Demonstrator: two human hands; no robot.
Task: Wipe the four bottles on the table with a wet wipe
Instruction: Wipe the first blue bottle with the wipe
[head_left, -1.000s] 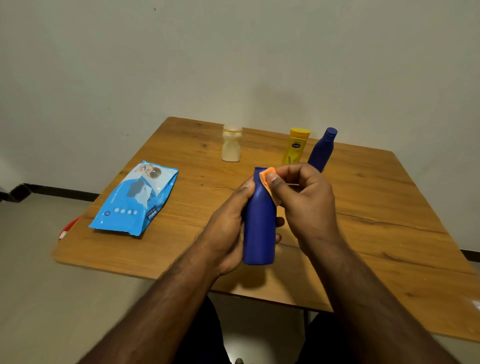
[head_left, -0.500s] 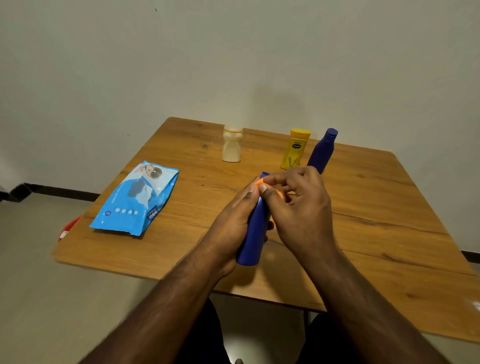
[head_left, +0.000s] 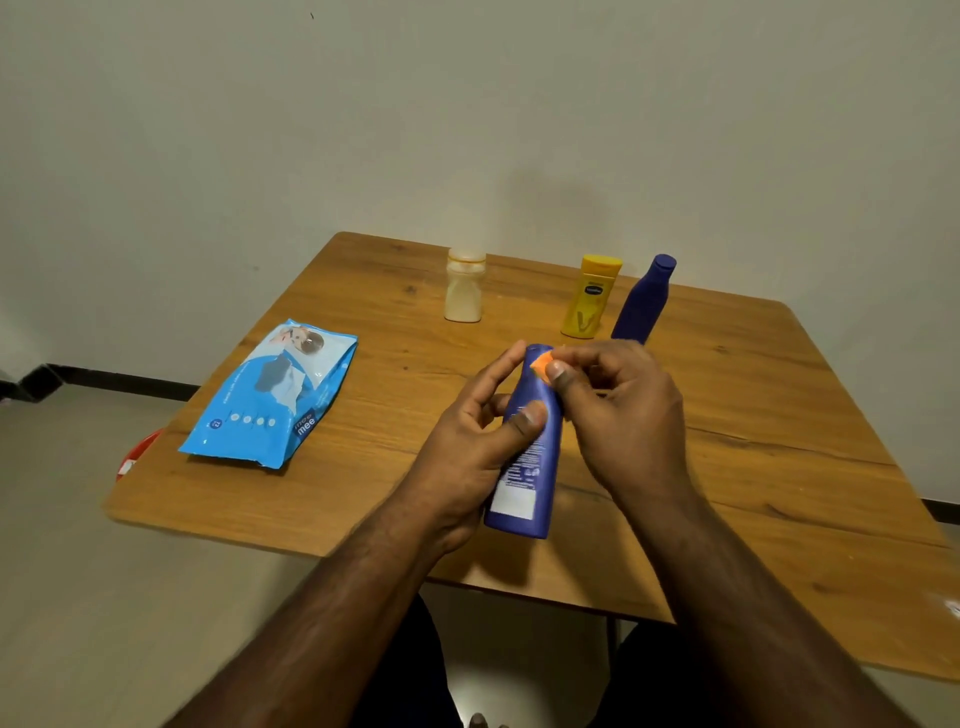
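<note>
A blue bottle (head_left: 527, 447) is held above the middle of the wooden table (head_left: 753, 441), tilted with its top toward twelve o'clock and its printed label turned to the camera. It is gripped by the left hand (head_left: 467, 452), whose thumb is pressed on the front and whose fingers are curled behind it. A small orange wipe (head_left: 543, 366) is pinched against the bottle's top by the thumb and fingers of the right hand (head_left: 618, 415).

Three more bottles are stood upright toward twelve o'clock: a cream bottle (head_left: 465, 286), a yellow bottle (head_left: 589, 296) and, just beside it, a dark blue bottle (head_left: 644, 299). A blue wipes packet (head_left: 272, 400) is laid flat at nine o'clock. The table is set against a plain pale wall (head_left: 467, 114), over a light floor (head_left: 78, 571) edged with a dark skirting.

Compared with half a second ago, the bottle is turned so that its label is shown, and more of the wipe is exposed.

A red thing (head_left: 137, 452) is mostly hidden under the table's left edge and cannot be identified. Most of the wipe is covered by the right fingers.
</note>
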